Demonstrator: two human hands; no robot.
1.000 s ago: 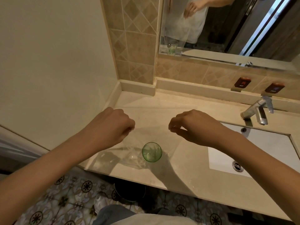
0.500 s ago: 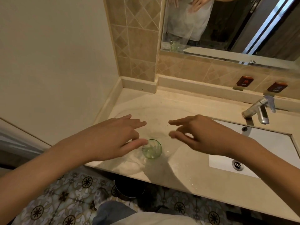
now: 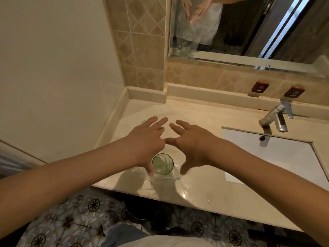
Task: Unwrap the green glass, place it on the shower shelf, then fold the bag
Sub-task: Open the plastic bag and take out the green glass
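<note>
The green glass [image 3: 162,166] stands upright near the desk's [image 3: 213,193] front edge, clear bag [image 3: 170,180] pooled around it. It looks fragile and slippery; grip its sides. Left hand [image 3: 144,139] and right hand [image 3: 194,141] hover, fingers spread, holding nothing.

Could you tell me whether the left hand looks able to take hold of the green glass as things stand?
Probably yes: the left hand is open, its thumb beside the green glass, whose rim looks uncovered amid the clear bag.

The glass [image 3: 162,166] stands on the worktop [image 3: 204,189] before me, the sink [image 3: 277,157] at three o'clock, the tap [image 3: 275,120] behind it.
</note>
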